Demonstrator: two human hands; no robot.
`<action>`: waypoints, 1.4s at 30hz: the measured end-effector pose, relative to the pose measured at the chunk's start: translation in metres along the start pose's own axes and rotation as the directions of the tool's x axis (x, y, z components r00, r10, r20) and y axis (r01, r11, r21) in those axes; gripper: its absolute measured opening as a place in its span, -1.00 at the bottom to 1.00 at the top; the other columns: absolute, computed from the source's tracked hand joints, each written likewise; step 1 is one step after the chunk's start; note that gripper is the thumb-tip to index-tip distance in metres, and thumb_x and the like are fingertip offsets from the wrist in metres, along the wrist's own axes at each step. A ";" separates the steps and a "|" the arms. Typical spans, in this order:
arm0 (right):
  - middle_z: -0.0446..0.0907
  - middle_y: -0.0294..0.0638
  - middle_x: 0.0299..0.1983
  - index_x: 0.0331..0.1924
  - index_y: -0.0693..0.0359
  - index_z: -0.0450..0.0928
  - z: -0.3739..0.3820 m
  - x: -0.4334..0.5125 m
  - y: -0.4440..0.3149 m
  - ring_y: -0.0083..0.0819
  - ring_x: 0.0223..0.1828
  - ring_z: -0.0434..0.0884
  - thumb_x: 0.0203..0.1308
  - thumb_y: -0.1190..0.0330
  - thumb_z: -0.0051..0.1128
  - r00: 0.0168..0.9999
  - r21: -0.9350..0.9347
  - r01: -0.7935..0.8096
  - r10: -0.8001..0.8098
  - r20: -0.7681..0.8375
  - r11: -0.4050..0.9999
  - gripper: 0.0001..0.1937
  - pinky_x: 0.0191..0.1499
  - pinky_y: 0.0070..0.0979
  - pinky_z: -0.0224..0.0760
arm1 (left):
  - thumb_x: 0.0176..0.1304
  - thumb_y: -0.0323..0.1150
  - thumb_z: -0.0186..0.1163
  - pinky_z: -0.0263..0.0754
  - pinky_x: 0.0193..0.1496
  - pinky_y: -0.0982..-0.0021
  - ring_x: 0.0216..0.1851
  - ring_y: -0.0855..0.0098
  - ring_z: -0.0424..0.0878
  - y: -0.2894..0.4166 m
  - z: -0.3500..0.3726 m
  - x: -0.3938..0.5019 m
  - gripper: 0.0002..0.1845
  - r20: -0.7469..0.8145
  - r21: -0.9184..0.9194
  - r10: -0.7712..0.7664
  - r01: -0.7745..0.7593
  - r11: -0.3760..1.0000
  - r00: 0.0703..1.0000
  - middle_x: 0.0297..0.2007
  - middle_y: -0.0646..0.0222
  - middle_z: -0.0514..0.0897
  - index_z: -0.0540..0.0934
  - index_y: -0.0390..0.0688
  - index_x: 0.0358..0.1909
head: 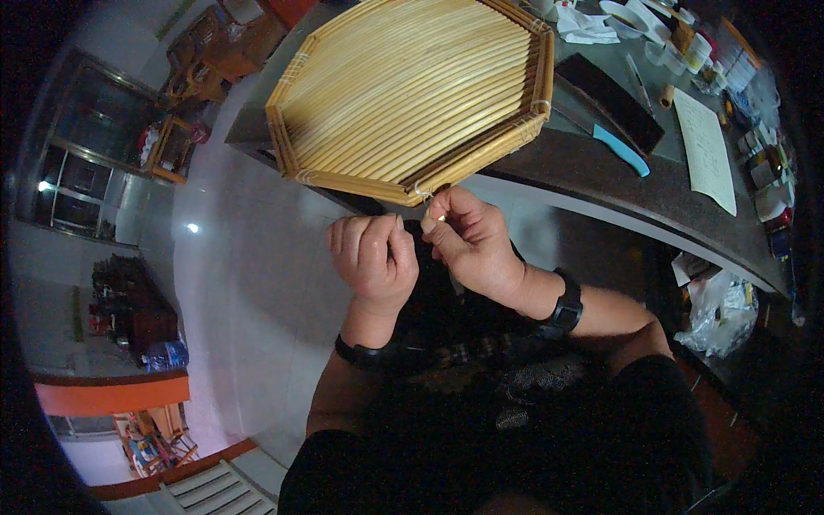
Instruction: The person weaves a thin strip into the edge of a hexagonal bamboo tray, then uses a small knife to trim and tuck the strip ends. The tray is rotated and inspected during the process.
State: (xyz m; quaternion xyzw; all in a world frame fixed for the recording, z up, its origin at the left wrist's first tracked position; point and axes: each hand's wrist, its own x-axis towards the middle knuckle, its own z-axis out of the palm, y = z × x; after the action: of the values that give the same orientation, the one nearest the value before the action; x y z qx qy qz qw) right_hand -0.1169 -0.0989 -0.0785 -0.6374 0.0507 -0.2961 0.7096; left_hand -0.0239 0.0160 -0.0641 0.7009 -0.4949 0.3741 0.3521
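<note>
An octagonal tray of slim bamboo or reed rods [412, 90] lies at the table's near edge, with its closest corner jutting over it. White cord [421, 190] binds that corner, and similar lashings show at the other corners. Just below the bound corner, my right hand [476, 241] pinches the end of the cord between thumb and forefinger. My left hand [376, 254] is curled beside it, a little to the left; whether cord runs into its fingers is hidden. Both wrists wear black bands.
On the dark table [579, 161] right of the tray lie a knife with a light blue handle [621, 150], a dark curved slab [611, 103] and a handwritten sheet [705, 151]. Crumpled tissue [586, 26], cups and bottles stand farther back. A plastic bag [721, 315] is beneath the table.
</note>
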 end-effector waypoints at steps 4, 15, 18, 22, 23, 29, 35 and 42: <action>0.50 -0.39 -0.41 -0.22 0.21 0.46 -0.005 0.000 -0.005 -0.71 -0.49 0.45 0.39 0.51 0.11 0.999 0.086 -0.022 0.026 -0.047 0.996 -0.94 -0.48 -0.74 0.32 | 0.13 -0.52 0.28 0.33 -0.22 0.15 -0.36 0.20 0.49 -0.001 -0.001 -0.002 -0.83 0.014 0.012 -0.003 0.002 1.000 1.000 -0.37 0.34 0.54 0.54 -0.15 -0.24; 0.53 -0.28 -0.36 -0.24 0.30 0.50 -0.035 0.001 -0.018 -0.58 -0.41 0.49 0.27 0.59 0.17 0.952 -0.332 0.244 -0.290 -0.094 0.911 -0.93 -0.38 -0.63 0.35 | 0.13 -0.47 0.31 0.34 0.03 0.11 -0.08 0.13 0.53 0.003 -0.006 0.007 -0.75 -0.019 0.026 -0.041 0.041 0.999 0.999 -0.13 0.26 0.60 0.57 -0.17 -0.13; 0.55 -0.16 -0.35 -0.20 0.34 0.51 -0.030 0.010 -0.018 -0.44 -0.42 0.53 0.21 0.62 0.19 0.873 -0.491 0.428 -0.488 0.006 0.759 -0.88 -0.37 -0.58 0.38 | 0.13 -0.42 0.32 0.30 0.13 0.09 0.03 0.12 0.51 0.004 -0.005 0.017 -0.71 0.029 0.037 -0.009 0.008 0.999 1.000 -0.05 0.27 0.60 0.59 -0.18 -0.08; 0.54 -0.07 -0.36 -0.18 0.34 0.53 -0.014 0.016 -0.014 -0.27 -0.45 0.56 0.14 0.65 0.22 0.812 -0.541 0.503 -0.583 0.029 0.673 -0.83 -0.40 -0.49 0.41 | 0.10 -0.40 0.35 0.28 0.17 0.08 0.04 0.13 0.52 0.002 0.002 0.025 -0.68 0.045 -0.018 0.020 -0.019 1.000 0.999 -0.05 0.29 0.61 0.61 -0.18 -0.08; 0.54 -0.07 -0.37 -0.19 0.34 0.53 -0.010 0.017 -0.012 -0.28 -0.45 0.56 0.14 0.65 0.22 0.794 -0.545 0.517 -0.608 0.017 0.660 -0.83 -0.40 -0.48 0.41 | 0.09 -0.40 0.35 0.29 0.17 0.07 0.03 0.13 0.53 0.001 0.003 0.026 -0.69 0.036 -0.029 0.025 -0.024 0.999 0.999 -0.06 0.29 0.61 0.61 -0.19 -0.09; 0.53 -0.04 -0.42 -0.25 0.31 0.53 -0.003 0.018 -0.007 -0.07 -0.45 0.60 0.04 0.63 0.29 0.810 -0.589 0.446 -0.583 -0.054 0.674 -0.80 -0.41 -0.33 0.47 | 0.07 -0.40 0.35 0.28 0.19 0.04 -0.01 0.15 0.54 -0.003 0.006 0.023 -0.70 0.005 -0.060 0.033 -0.032 0.998 0.999 -0.08 0.28 0.62 0.63 -0.20 -0.12; 0.49 -0.06 -0.43 -0.27 0.30 0.49 -0.003 0.022 -0.006 -0.08 -0.47 0.56 0.02 0.68 0.23 0.761 -0.687 0.481 -0.648 0.019 0.545 -0.79 -0.43 -0.35 0.43 | 0.06 -0.40 0.34 0.25 0.22 0.03 0.01 0.15 0.53 -0.003 0.008 0.022 -0.71 -0.011 -0.077 0.016 -0.016 0.997 1.000 -0.08 0.29 0.61 0.63 -0.19 -0.13; 0.47 -0.01 -0.42 -0.24 0.29 0.47 -0.003 0.021 -0.006 -0.01 -0.47 0.56 0.01 0.56 0.27 0.783 -0.727 0.447 -0.621 0.035 0.522 -0.77 -0.45 -0.22 0.42 | 0.06 -0.41 0.34 0.24 0.23 0.02 0.02 0.16 0.52 -0.002 0.007 0.022 -0.72 0.006 -0.073 0.002 -0.002 0.997 1.000 -0.08 0.31 0.61 0.64 -0.18 -0.14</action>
State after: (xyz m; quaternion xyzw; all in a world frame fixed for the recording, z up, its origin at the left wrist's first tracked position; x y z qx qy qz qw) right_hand -0.1037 -0.1119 -0.0668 -0.8019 0.0409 -0.5289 0.2748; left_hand -0.0153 0.0013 -0.0483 0.6881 -0.5100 0.3538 0.3758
